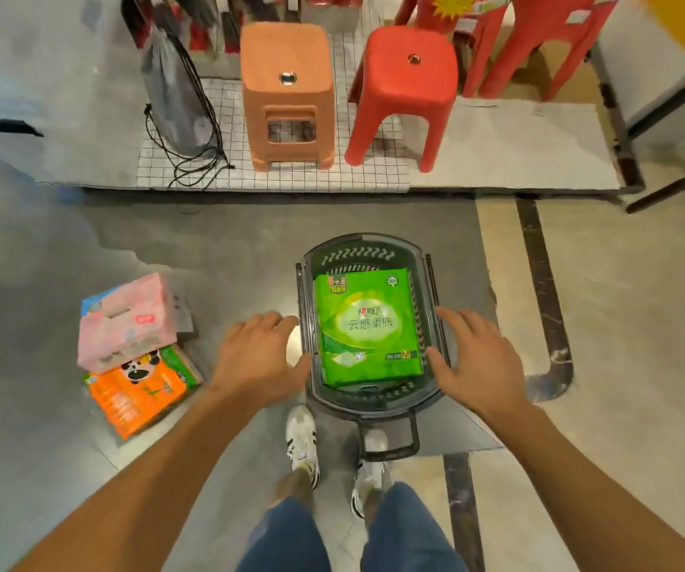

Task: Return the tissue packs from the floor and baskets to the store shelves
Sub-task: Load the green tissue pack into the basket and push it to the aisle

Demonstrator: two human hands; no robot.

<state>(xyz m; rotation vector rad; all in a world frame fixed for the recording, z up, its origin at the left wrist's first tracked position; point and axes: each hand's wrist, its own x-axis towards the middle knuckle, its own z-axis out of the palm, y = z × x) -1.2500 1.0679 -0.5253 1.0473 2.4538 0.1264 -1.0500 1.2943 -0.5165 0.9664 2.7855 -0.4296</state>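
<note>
Both hands — left hand [264, 357], right hand [477, 357] — are reaching open-fingered around the green tissue pack [367, 326] in the basket [363, 251]; pink pack [126, 322] and orange pack [138, 392] are lying unshelved on the floor.

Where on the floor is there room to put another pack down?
Bare grey floor lies between the pink pack and the basket, also ahead toward the platform. It is crowded inside the basket, filled by the green pack.

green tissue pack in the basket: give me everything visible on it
The green tissue pack is a flat, rectangular bundle in glossy plastic wrap, with white lettering on a pale oval and an M mark near one corner. It lies face up inside the dark plastic basket, filling most of it. The left hand and right hand flank it, open; neither grips it.
</note>
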